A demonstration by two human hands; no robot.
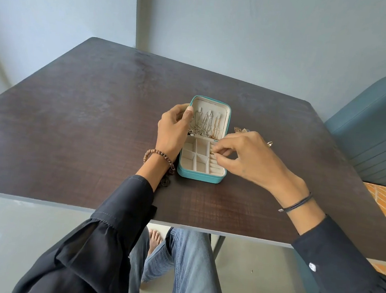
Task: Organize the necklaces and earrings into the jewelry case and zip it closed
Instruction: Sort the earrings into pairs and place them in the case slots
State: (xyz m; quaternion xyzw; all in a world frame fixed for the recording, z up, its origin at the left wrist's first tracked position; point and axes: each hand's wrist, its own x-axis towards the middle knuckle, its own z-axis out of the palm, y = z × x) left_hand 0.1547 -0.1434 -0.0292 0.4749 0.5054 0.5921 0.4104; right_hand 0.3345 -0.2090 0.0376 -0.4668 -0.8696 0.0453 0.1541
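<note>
A small teal jewelry case lies open on the dark table, its cream lid raised at the far end. Several necklaces hang on the hooks inside the lid. The base has cream compartments and ring rolls on its right side. My left hand grips the lid's left edge. My right hand pinches a small gold earring over the base's right side. More earrings lie on the table just right of the lid, partly hidden by my right hand.
The dark wooden table has its near edge above my knees. A teal padded chair stands at the right. A small dark charm hangs from my left wrist's bead bracelet onto the table.
</note>
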